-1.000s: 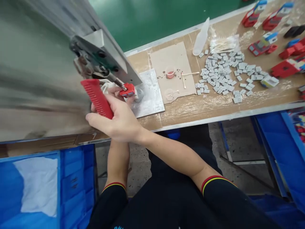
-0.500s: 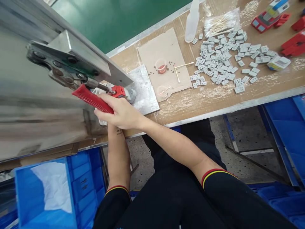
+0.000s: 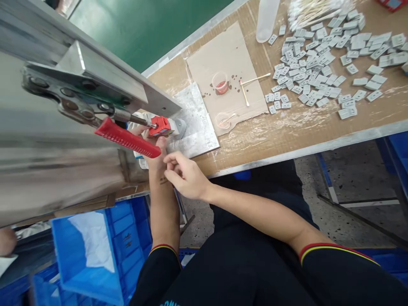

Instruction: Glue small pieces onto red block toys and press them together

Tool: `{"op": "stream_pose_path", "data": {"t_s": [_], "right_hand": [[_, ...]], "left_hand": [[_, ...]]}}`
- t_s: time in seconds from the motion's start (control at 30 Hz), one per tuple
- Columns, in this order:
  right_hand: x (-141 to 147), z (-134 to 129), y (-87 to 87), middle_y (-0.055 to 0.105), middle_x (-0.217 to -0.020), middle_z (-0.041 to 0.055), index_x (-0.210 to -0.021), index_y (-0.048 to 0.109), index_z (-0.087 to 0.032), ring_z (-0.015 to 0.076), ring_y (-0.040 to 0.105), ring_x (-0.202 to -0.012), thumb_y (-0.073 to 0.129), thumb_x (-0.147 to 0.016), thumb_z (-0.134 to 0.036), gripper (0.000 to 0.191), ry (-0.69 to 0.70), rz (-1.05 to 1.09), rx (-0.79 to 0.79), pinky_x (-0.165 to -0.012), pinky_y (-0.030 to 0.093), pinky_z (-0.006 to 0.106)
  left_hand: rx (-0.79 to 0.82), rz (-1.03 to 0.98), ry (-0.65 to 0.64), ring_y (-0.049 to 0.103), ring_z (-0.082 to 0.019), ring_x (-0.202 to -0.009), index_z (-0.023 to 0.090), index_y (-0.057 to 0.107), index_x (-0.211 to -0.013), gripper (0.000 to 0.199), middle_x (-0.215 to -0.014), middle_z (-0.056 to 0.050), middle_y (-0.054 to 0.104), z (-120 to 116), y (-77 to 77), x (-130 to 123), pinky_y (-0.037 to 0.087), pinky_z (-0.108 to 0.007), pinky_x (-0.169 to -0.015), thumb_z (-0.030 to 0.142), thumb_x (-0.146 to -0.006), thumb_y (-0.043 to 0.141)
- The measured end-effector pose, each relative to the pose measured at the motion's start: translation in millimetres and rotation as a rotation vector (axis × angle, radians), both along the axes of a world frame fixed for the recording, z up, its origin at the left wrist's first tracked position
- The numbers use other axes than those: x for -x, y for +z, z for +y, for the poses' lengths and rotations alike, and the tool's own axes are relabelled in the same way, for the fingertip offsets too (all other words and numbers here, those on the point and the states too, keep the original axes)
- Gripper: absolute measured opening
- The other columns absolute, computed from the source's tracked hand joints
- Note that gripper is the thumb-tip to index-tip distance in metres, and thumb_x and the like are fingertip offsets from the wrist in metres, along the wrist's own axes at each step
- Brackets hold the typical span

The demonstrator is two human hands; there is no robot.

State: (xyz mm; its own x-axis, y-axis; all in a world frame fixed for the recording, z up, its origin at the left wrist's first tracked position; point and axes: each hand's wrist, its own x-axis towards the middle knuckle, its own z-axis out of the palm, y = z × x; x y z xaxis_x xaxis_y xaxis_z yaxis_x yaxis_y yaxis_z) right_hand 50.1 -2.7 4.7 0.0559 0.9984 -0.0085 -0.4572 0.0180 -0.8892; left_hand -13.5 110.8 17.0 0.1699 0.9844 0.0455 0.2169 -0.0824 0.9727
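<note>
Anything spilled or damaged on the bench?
Yes, minor: dark reddish spots dot the cardboard sheet around the cup of red liquid, likely drips. The sheet's near edge looks ragged, as if torn. The cup itself looks upright.

There are 3 loose swabs (image 3: 255, 79), 2 clear cups (image 3: 219, 80), 1 bottle (image 3: 268, 20) and 1 red handle (image 3: 127, 139).

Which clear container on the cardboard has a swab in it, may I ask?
The container nearer the torn edge; the other container holds only red liquid.
</note>
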Motion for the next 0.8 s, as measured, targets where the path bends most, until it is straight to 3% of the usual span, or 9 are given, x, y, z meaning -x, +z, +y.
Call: {"op": "stream_pose_path", "data": {"t_s": [0.07, 0.13, 0.33, 0.47, 0.6, 0.8], "right_hand": [[-8.7, -7.7, -7.0, 0.061, -0.085, -0.0023, -0.100, 0.053, -0.025, 0.0153, 0.062, -0.073, 0.059, -0.093, -0.031, 0.010, -0.004, -0.012, 0.000, -0.070, 0.052, 0.031], [-18.1, -5.5, -7.9, 0.060, -0.084, -0.0020, -0.097, 0.052, -0.026, 0.0159, 0.063, -0.075, 0.057, -0.096, -0.037, 0.013, -0.058, 0.003, 0.035, -0.069, 0.051, 0.030], [-40.6, 51.9, -1.9, 0.058, -0.093, -0.0008, -0.108, 0.046, -0.028, 0.0165, 0.068, -0.085, 0.057, -0.102, -0.067, 0.040, -0.197, 0.054, 0.111, -0.072, 0.055, 0.029], [-47.8, 91.5, -11.3, 0.057, -0.086, -0.0017, -0.101, 0.048, -0.025, 0.0189, 0.072, -0.090, 0.059, -0.095, -0.081, 0.057, -0.106, -0.038, 0.118, -0.076, 0.057, 0.031], [-52.1, 108.2, -17.1, 0.056, -0.079, -0.0038, -0.089, 0.048, -0.024, 0.0139, 0.072, -0.088, 0.043, -0.099, -0.082, 0.059, -0.022, -0.187, 0.101, -0.072, 0.050, 0.027], [-67.2, 107.7, -10.3, 0.055, -0.072, -0.0030, -0.085, 0.047, -0.028, 0.0148, 0.060, -0.072, 0.073, -0.093, -0.069, 0.049, 0.031, -0.259, 0.059, -0.051, 0.040, 0.023]], "left_hand": [[-0.114, -0.098, 0.057, 0.064, -0.019, -0.081, 0.029, 0.060, -0.102, 0.039, -0.095, 0.001, 0.069, 5.9, 0.7, 7.1, 0.055, -0.032, -0.070, 0.060, -0.087, 0.078], [-0.131, -0.151, 0.064, 0.059, -0.018, -0.072, 0.031, 0.052, -0.091, 0.046, -0.084, 0.004, 0.066, 10.7, 3.6, 10.2, 0.046, -0.031, -0.059, 0.065, -0.077, 0.079], [0.166, -0.026, 0.036, 0.046, -0.012, -0.048, 0.028, 0.059, -0.082, 0.043, -0.064, 0.004, 0.062, 14.7, 11.6, 7.1, 0.027, -0.027, -0.041, 0.068, -0.074, 0.076], [0.208, -0.105, 0.045, 0.037, -0.010, -0.048, 0.029, 0.058, -0.083, 0.042, -0.060, 0.006, 0.056, 15.2, 8.7, 4.9, 0.022, -0.025, -0.040, 0.061, -0.071, 0.081], [0.209, -0.180, 0.047, 0.033, -0.010, -0.050, 0.027, 0.052, -0.080, 0.047, -0.057, 0.007, 0.046, 19.0, -2.4, 6.2, 0.018, -0.026, -0.041, 0.064, -0.078, 0.081], [0.282, -0.221, 0.002, 0.046, -0.015, -0.051, 0.030, 0.053, -0.080, 0.051, -0.052, 0.006, 0.037, 28.8, -19.8, 10.6, 0.025, -0.030, -0.044, 0.072, -0.079, 0.082]]}}
